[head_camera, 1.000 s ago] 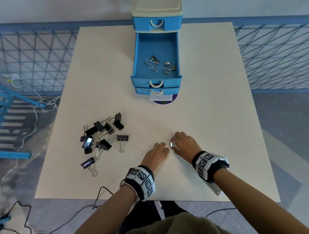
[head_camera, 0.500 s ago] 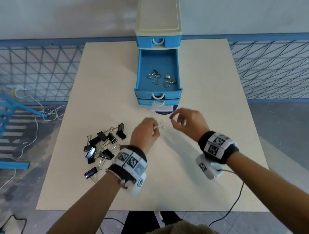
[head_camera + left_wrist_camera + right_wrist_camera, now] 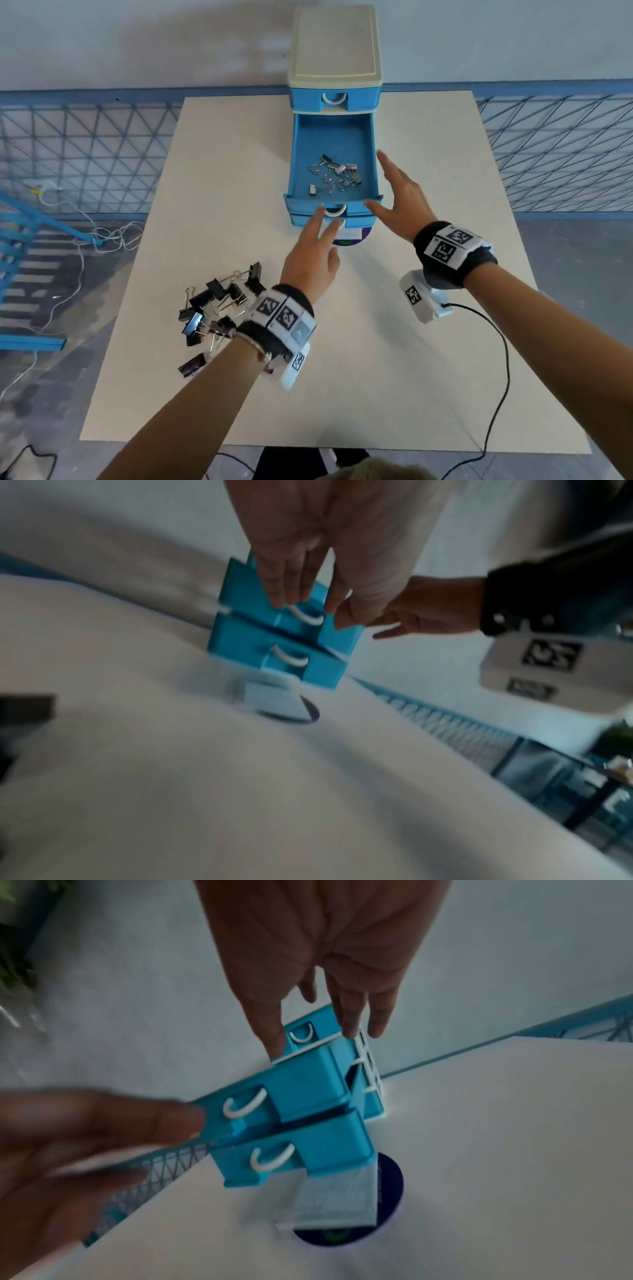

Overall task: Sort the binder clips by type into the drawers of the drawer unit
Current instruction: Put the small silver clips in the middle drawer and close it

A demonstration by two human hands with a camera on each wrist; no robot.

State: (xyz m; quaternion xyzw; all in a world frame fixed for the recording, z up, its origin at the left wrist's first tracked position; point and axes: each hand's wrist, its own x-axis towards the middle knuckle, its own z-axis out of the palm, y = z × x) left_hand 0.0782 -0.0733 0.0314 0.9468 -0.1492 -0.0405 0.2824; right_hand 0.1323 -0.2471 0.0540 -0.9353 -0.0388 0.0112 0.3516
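Head view: both hands, left hand (image 3: 310,255) and right hand (image 3: 399,202), are spread empty at the open drawer (image 3: 334,202); small clips (image 3: 334,176) seem delivered, and black clips (image 3: 219,301) are to be fetched.

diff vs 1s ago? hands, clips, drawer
Both hands rose from the table and reached the open drawer. Left hand and right hand let go of their small silver clips; the drawer holds more now. Black clips stayed put, drawer still open.
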